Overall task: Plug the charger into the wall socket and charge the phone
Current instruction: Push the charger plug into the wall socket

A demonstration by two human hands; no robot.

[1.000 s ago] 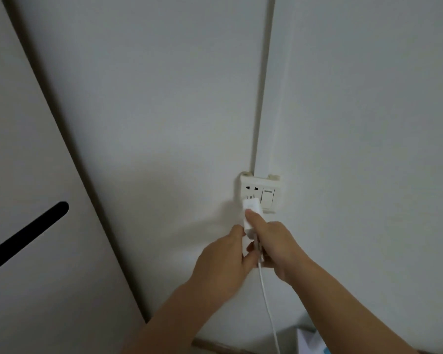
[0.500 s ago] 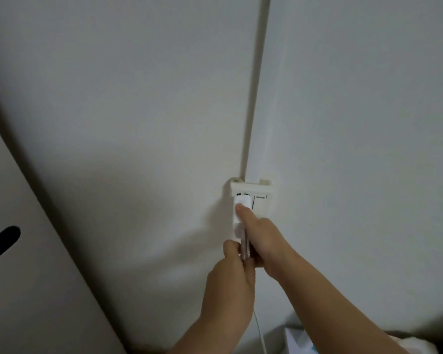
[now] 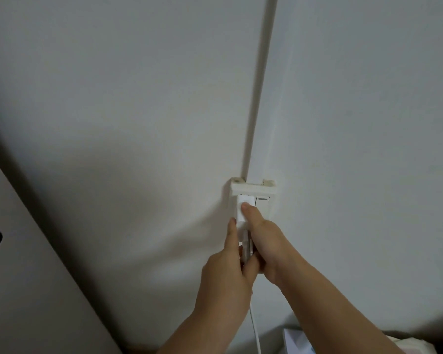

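White charger (image 3: pixel 244 210) sits against the left half of the wall socket (image 3: pixel 252 198), its top edge covering the pin holes; how deep the pins are seated cannot be told. Socket is a pale box mounted on the wall, with a rocker switch (image 3: pixel 263 199) on its right half, uncovered. Right hand (image 3: pixel 265 241) grips the charger body: one fingertip (image 3: pixel 246 207) presses on the front face, remaining fingers curled closed around the lower part. Left hand (image 3: pixel 229 272) comes up from below, fingers closed around the plug end of the cable where it meets the charger's underside; index finger (image 3: pixel 231 231) extended up along the charger's left edge, touching it. White cable (image 3: pixel 255 330) hangs down from between the two hands and leaves the view at the bottom edge. A pale cable duct (image 3: pixel 260 85) runs up the wall from the socket top (straight, slightly tilted in this view). Wall (image 3: pixel 113 98) is plain off-white. Pale cabinet panel (image 3: pixel 23 277) with a dark slot occupies the lower left, well apart from the socket. Phone is not seen.
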